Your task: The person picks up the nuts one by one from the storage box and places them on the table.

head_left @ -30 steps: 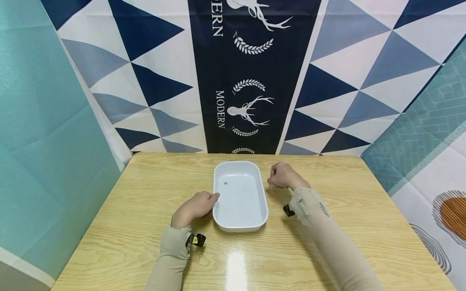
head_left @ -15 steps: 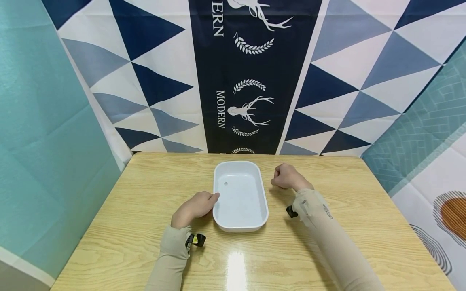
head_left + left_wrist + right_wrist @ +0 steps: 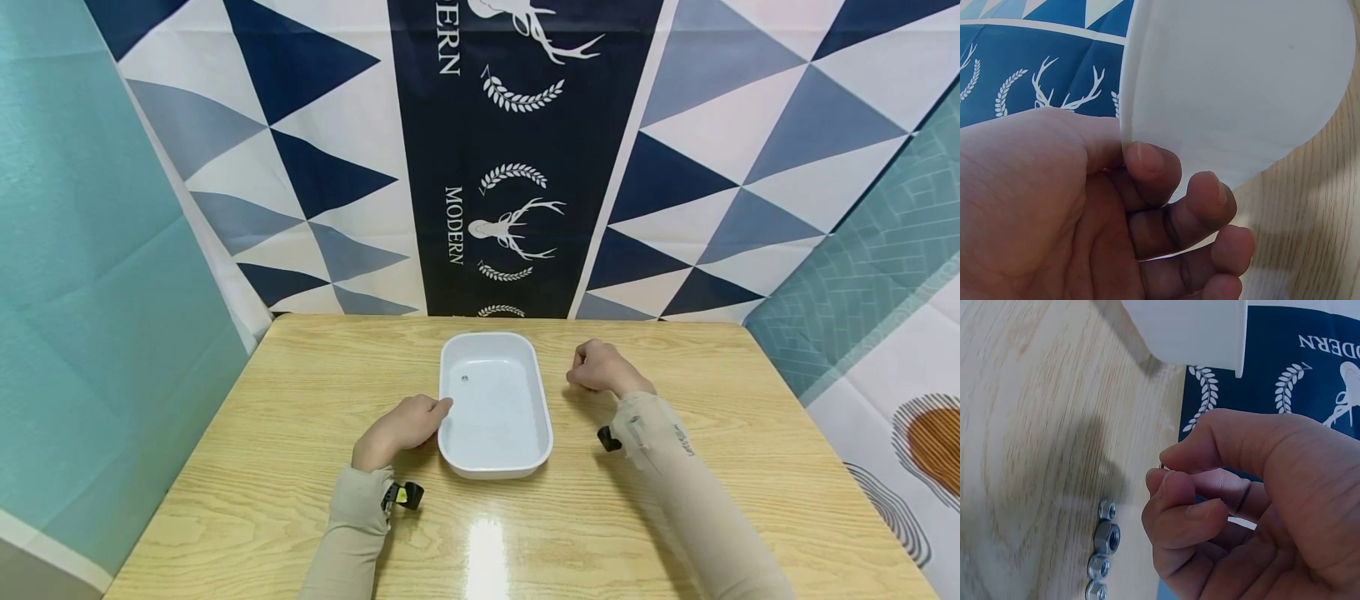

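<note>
A white rectangular tray rests on the wooden table. My left hand grips its left rim, thumb over the edge and curled fingers against the outer wall in the left wrist view. A small metal nut lies inside near the tray's far left corner. To the right of the tray, my right hand hovers with thumb and index fingertips together. Between these tips a sliver of a small dark piece shows, its kind hidden. Below the hand, several hex nuts stand in a row, one larger.
The wooden table reaches back to a wall cloth with triangles and deer prints. Teal cloth hangs at the left. A small black wrist camera sits on the left sleeve, and another one on the right.
My right hand has drifted slowly right, away from the tray, and slightly nearer to me. The left hand and the tray have stayed in place.
</note>
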{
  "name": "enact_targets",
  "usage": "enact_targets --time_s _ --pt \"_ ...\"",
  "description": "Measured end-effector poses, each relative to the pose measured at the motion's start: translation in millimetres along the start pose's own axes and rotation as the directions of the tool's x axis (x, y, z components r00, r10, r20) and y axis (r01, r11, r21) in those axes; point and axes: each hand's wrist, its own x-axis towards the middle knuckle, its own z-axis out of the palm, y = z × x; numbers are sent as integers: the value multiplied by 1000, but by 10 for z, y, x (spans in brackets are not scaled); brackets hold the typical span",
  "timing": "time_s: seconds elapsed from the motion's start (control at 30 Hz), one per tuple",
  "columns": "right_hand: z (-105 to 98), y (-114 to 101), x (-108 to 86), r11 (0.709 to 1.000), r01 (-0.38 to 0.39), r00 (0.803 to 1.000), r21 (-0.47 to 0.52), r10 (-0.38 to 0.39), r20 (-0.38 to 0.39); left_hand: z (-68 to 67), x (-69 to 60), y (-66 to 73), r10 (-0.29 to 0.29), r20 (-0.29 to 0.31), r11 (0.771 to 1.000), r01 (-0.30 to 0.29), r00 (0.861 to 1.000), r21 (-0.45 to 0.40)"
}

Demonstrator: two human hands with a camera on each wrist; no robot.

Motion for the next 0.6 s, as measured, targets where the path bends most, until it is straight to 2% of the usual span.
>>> enact_targets --time_s 0.6 --pt "-99 129 -74 1000 -21 1000 15 21 3 -5 15 -8 -2 4 1000 2 1000 -5"
